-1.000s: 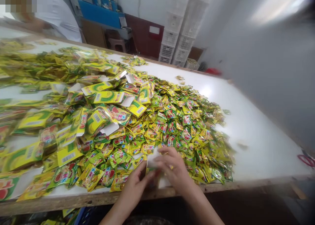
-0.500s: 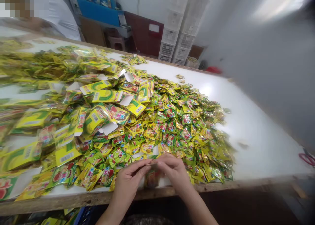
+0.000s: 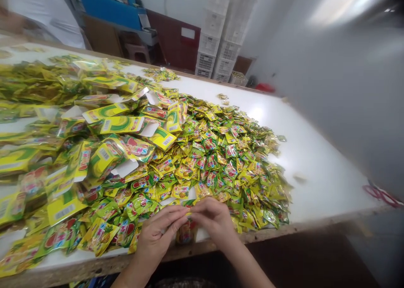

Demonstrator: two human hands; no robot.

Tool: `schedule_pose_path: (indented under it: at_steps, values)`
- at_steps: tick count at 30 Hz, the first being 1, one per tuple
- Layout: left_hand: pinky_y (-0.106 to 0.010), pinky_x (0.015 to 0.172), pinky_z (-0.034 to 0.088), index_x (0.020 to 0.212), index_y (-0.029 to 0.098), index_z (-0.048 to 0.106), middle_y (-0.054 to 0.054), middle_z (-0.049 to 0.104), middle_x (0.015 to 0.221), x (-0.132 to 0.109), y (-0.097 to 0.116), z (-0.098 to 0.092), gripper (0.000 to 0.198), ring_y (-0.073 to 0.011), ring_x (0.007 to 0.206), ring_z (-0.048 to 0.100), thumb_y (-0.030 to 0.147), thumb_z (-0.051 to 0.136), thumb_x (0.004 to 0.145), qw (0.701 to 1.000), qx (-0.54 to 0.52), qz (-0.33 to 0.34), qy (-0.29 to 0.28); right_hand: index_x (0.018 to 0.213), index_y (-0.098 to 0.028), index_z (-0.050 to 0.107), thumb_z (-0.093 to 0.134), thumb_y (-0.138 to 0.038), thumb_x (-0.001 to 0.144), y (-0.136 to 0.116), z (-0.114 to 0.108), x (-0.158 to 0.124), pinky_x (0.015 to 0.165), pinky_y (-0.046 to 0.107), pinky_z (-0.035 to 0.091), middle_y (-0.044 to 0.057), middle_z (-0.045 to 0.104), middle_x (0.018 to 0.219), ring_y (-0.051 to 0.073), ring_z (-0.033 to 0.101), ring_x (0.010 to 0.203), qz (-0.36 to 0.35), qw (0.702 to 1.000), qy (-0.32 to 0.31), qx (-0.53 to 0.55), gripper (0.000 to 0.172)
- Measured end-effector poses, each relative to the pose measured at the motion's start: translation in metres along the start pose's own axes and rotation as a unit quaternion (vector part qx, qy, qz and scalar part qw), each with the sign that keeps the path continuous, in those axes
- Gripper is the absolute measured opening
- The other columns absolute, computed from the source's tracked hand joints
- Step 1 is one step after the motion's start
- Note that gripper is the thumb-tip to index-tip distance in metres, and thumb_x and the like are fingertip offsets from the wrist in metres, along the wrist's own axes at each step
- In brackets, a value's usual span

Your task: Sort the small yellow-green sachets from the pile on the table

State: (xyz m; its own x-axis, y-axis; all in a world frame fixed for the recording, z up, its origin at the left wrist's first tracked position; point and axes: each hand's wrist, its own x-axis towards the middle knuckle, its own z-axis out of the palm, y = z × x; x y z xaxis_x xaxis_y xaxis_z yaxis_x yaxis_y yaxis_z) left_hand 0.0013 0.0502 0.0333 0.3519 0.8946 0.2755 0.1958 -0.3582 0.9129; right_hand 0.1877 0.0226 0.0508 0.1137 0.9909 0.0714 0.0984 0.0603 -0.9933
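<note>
Both my hands meet at the table's front edge over a small printed carton [image 3: 186,232] with red and green fruit artwork. My left hand [image 3: 162,229] is closed, its thumb and fingers pinching at the carton's top. From the other side, my right hand [image 3: 213,220] pinches at the same top edge, fingertips nearly touching the left ones. A bit of yellow shows between the fingertips; the rest of the top is hidden by the fingers. Just beyond lies a heap of small yellow and green sachets [image 3: 217,166] with pineapple and watermelon prints.
Yellow cartons [image 3: 121,125], some with white flaps raised, lie piled at the left. The white table [image 3: 318,166] has a wooden edge. Red-handled scissors [image 3: 381,195] lie at far right. Stacked white crates [image 3: 206,48] stand behind. Across the table is a person in white [image 3: 47,12].
The view has shifted, so the table's things sit further left and the scissors show more fully. My hands stay together at the carton's top, and more of its printed front shows now.
</note>
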Motion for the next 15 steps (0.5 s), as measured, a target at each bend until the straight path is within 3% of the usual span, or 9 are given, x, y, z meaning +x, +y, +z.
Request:
schedule_pose_path:
  at_steps: [4, 9, 15]
  values:
    - [-0.032, 0.091, 0.054, 0.094, 0.028, 0.078, -0.003, 0.077, 0.097, 0.003, 0.006, 0.001, 0.015, -0.0212, 0.096, 0.070, 0.025, 0.067, 0.085, 0.997, 0.000, -0.072, 0.000, 0.074, -0.020, 0.076, 0.079, -0.026, 0.073, -0.004, 0.000, 0.006, 0.059, 0.026, 0.049, 0.002, 0.070, 0.070, 0.016, 0.062, 0.062, 0.076, 0.996, -0.033, 0.012, 0.006]
    - [-0.033, 0.090, 0.055, 0.092, 0.027, 0.079, -0.005, 0.077, 0.096, 0.009, 0.008, 0.001, 0.014, -0.0230, 0.097, 0.070, 0.029, 0.070, 0.082, 0.992, -0.024, -0.124, 0.001, 0.068, -0.019, 0.073, 0.076, -0.018, 0.072, -0.007, 0.002, 0.013, 0.051, 0.024, 0.044, -0.001, 0.066, 0.059, 0.014, 0.057, 0.053, 0.089, 0.995, -0.028, -0.040, 0.005]
    - [-0.029, 0.091, 0.054, 0.101, 0.031, 0.078, -0.003, 0.077, 0.103, 0.008, 0.007, -0.003, 0.020, -0.0209, 0.099, 0.070, 0.027, 0.065, 0.087, 0.995, -0.016, -0.095, -0.032, 0.081, -0.022, 0.074, 0.077, -0.021, 0.076, -0.005, -0.010, 0.009, 0.065, 0.027, 0.048, 0.002, 0.070, 0.078, 0.017, 0.063, 0.071, -0.006, 0.993, -0.085, -0.083, 0.006]
